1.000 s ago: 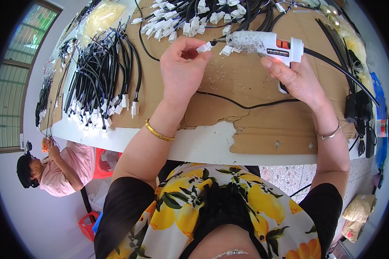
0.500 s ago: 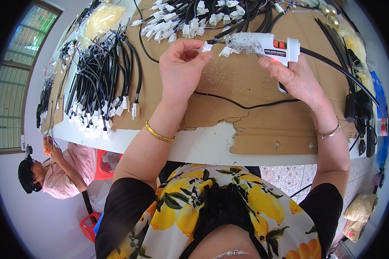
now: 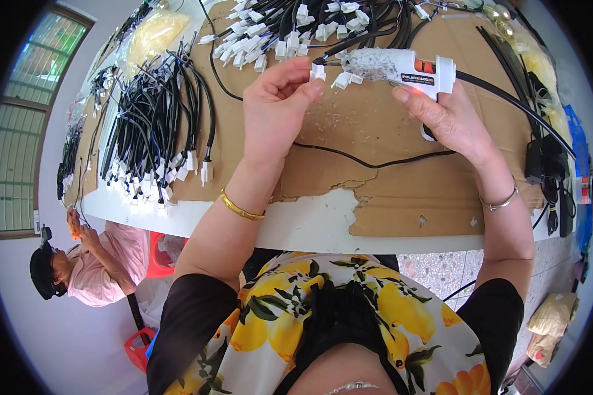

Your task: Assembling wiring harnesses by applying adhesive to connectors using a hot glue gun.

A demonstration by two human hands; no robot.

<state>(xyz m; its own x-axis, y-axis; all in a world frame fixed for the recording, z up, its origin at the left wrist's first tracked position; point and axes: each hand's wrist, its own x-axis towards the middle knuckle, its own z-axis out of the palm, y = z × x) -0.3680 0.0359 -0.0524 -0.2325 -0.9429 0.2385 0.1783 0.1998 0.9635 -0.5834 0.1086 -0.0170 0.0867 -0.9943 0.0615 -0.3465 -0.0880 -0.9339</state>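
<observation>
Thumb and fingers of my left hand [image 3: 275,102] pinch a small white plug connector [image 3: 317,71] with a black cable at its far end. My right hand [image 3: 456,122] is wrapped round the handle of a white hot glue gun [image 3: 379,64], its body smeared and its nozzle pointing left. The nozzle tip is at the cable end of the connector; I cannot tell whether it touches. A long black rod [image 3: 514,99] runs out of the gun's back. Another white connector [image 3: 342,80] is just below the nozzle, apart from my fingers.
Bundles of black cables with white connectors lie at the left [image 3: 158,112] and far middle [image 3: 263,39] of the cardboard-covered table [image 3: 415,197]. A black cord [image 3: 375,164] crosses the cardboard. Black adapters [image 3: 543,161] sit at the right. A person in pink [image 3: 105,270] works at the left.
The connector in my left hand has turned more upright, its cable end still by the nozzle. The glue gun has barely moved.
</observation>
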